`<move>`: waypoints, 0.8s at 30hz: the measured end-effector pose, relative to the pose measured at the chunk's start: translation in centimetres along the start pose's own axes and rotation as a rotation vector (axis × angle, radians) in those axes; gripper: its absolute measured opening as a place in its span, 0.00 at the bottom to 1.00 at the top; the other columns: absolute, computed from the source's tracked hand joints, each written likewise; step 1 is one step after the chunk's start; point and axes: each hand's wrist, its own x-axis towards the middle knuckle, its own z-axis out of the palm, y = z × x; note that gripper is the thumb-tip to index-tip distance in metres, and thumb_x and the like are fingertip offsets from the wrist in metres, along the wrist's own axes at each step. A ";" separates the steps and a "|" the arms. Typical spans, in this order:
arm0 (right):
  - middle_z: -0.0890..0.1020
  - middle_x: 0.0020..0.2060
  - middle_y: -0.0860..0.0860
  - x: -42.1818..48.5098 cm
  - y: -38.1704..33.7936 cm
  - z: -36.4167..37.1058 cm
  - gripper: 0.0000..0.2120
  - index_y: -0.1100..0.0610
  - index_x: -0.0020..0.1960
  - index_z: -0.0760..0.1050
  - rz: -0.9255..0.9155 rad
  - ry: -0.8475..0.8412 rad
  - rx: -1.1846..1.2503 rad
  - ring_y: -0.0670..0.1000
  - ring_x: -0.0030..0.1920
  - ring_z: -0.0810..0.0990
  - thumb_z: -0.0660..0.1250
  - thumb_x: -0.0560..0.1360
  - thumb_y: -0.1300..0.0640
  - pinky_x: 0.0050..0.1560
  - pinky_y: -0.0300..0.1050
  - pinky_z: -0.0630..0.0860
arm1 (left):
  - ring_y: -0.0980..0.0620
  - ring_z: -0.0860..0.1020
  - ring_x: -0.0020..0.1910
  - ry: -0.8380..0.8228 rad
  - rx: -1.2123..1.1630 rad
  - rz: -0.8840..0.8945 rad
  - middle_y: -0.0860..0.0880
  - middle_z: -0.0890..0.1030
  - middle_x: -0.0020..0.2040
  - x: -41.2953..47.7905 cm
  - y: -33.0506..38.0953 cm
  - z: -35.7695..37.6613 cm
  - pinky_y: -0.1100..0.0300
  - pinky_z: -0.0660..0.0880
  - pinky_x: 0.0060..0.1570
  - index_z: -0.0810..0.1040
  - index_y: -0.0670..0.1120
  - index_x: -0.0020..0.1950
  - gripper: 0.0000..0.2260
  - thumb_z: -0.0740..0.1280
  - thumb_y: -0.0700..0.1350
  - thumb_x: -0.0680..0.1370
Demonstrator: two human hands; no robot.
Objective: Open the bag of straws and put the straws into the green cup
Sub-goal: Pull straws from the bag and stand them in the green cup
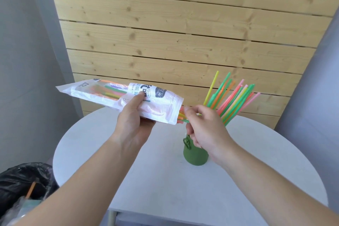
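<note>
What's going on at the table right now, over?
Left hand holds the straw bag. Right hand at straw ends poking from its open mouth. Many straws already in the green cup. Nothing in the way.

round white table (146, 180) | green cup (194, 156) standing on it, right of centre
</note>
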 end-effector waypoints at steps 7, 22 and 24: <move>0.73 0.24 0.48 0.0 -0.3 -0.5 0.09 0.58 0.43 0.76 -0.063 0.092 0.181 0.46 0.21 0.66 0.66 0.81 0.56 0.23 0.38 0.63 | 0.43 0.83 0.63 0.030 -0.054 -0.002 0.42 0.85 0.62 0.3 0.4 -0.3 0.41 0.78 0.65 0.75 0.39 0.72 0.17 0.66 0.39 0.83; 0.74 0.28 0.52 -0.1 0.1 -0.8 0.10 0.58 0.43 0.74 -0.083 0.164 0.243 0.48 0.22 0.68 0.65 0.81 0.54 0.23 0.40 0.65 | 0.44 0.84 0.62 0.078 -0.113 -0.033 0.42 0.85 0.62 0.8 0.4 -0.8 0.40 0.76 0.67 0.80 0.41 0.59 0.06 0.66 0.38 0.83; 0.75 0.29 0.54 -0.4 0.0 -0.6 0.10 0.58 0.46 0.74 -0.052 0.117 0.250 0.50 0.23 0.69 0.65 0.80 0.51 0.23 0.39 0.66 | 0.44 0.84 0.61 0.082 -0.115 -0.036 0.43 0.86 0.60 0.8 0.3 -0.8 0.41 0.76 0.67 0.80 0.41 0.58 0.05 0.66 0.38 0.83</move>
